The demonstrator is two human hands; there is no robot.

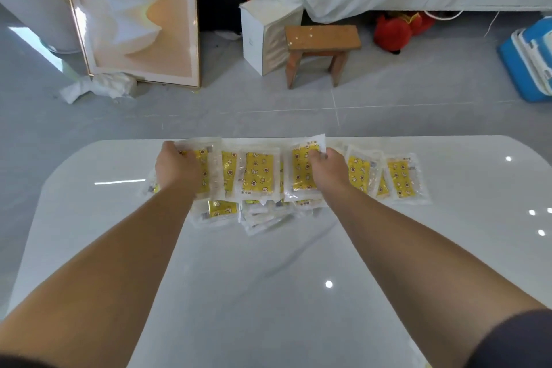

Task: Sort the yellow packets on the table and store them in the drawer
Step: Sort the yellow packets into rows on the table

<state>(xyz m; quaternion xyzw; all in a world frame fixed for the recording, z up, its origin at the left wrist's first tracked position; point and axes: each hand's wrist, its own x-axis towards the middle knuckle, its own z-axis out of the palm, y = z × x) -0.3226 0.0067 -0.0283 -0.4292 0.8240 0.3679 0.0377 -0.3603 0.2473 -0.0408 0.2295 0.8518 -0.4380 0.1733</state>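
Glossy white table (268,278) on a grey tiled floor, with a wooden stool (321,48) beyond it, carrying a row of yellow packets (258,172) along its far edge and more heaped just nearer. Left hand (176,167) closed on the leftmost packet (206,170). Right hand (327,166) pinching the raised packet (301,170) right of centre.

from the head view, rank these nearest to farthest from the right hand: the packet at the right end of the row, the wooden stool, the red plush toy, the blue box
From the right hand:
1. Packet at the right end of the row, on the table, just right of the hand.
2. Wooden stool, on the floor beyond the table.
3. Red plush toy, floor, farther back and right.
4. Blue box, far right edge.
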